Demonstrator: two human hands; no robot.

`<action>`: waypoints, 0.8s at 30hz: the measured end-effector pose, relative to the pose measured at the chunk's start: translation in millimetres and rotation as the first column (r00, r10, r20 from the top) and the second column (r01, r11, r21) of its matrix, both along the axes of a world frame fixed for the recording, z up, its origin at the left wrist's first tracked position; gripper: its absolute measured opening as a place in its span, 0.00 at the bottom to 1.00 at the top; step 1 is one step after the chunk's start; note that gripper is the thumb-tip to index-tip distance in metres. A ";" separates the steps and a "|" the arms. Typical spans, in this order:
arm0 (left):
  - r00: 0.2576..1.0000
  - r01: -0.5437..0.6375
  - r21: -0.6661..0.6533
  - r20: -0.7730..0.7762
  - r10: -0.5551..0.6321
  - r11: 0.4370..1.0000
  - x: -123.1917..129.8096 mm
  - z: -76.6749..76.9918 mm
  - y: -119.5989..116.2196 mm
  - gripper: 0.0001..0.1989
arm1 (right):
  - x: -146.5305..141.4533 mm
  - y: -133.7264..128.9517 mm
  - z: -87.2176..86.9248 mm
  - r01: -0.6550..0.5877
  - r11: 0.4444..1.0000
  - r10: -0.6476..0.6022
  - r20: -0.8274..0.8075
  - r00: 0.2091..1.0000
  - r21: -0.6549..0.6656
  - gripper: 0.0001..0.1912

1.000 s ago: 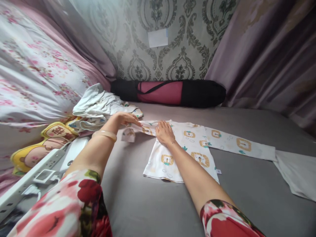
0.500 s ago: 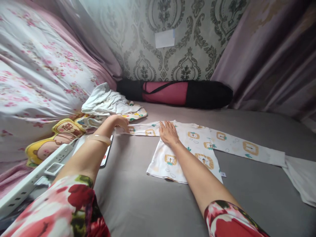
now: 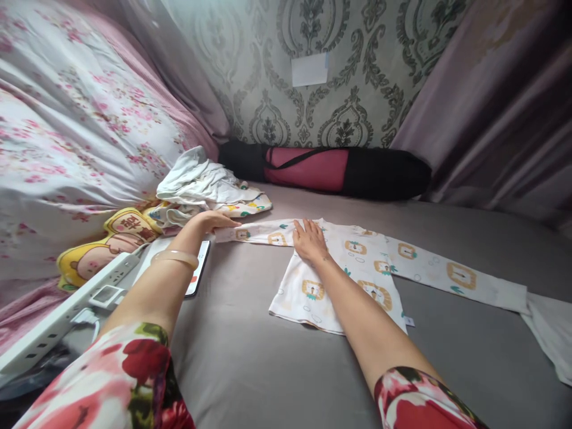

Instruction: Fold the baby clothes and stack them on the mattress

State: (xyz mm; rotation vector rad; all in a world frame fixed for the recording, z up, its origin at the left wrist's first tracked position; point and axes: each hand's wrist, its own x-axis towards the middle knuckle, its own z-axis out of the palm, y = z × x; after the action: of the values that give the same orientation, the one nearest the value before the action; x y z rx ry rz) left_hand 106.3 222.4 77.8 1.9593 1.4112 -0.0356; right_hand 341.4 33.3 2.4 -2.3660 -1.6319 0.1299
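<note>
A smooth, matte grey sheet (image 3: pixel 241 357) is covering the bed, and a white fabric with pink flowers (image 3: pixel 89 119) is hanging in soft folds at the left. A white, long-sleeved cloth shirt with tan lion-face prints (image 3: pixel 366 256) is lying flat on the sheet, its neckline pointing towards the wall and its straight hem towards the person. Its long axis is running left to right along the outstretched sleeves, the one at picture right slanting nearer the person. Beyond it, a long black-and-crimson cylindrical bag (image 3: pixel 308 170) is resting by the wall. A crumpled heap of pale, soft clothes (image 3: pixel 201 185) is sitting beyond the left cuff. The right hand (image 3: pixel 310 241) is lying flat on the shirt near the shoulder, fingers extended and slightly parted. The left hand (image 3: pixel 214 220) is reaching over the left cuff, fingers extended; whether they are pinching it cannot be told. A flat, dark-edged phone (image 3: pixel 201 262) is lying partly hidden by the left forearm.
</note>
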 end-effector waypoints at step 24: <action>0.879 0.289 0.733 -0.458 0.134 0.616 15.1 -38.1 -43.3 0.17 | 0.4 4.9 -5.0 0.023 1.000 -0.023 -0.001 1.000 -0.008 0.30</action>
State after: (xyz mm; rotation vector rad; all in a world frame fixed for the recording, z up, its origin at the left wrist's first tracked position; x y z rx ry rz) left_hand 121.4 179.1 39.8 2.9112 1.8574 0.0926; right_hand 341.7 38.2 -2.6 -2.3891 -1.6063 0.1338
